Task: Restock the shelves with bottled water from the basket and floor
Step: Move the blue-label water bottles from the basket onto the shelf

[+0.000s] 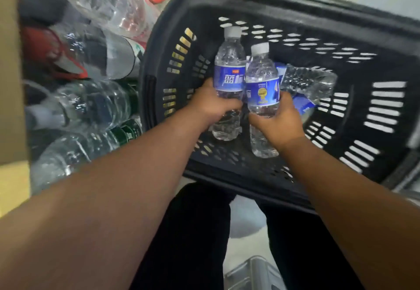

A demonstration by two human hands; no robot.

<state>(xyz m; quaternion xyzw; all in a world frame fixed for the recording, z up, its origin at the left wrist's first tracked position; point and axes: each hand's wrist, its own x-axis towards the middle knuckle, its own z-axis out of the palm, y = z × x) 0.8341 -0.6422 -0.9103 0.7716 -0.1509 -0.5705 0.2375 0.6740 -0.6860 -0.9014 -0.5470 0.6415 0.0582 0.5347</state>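
Observation:
Over the black slotted basket (345,98) I hold two small water bottles with blue labels and white caps. My left hand (211,105) grips the left bottle (229,71) around its middle. The right bottle (261,78) is gripped by my right hand (279,119) just below its label. Both bottles stand upright, side by side and nearly touching. Another blue-labelled bottle (311,83) lies on its side in the basket behind them.
Large clear water bottles (91,105) with red, green and dark caps lie stacked at the left. A tan shelf edge (11,85) runs down the far left. My dark trousers (200,233) and pale floor (245,219) show below the basket.

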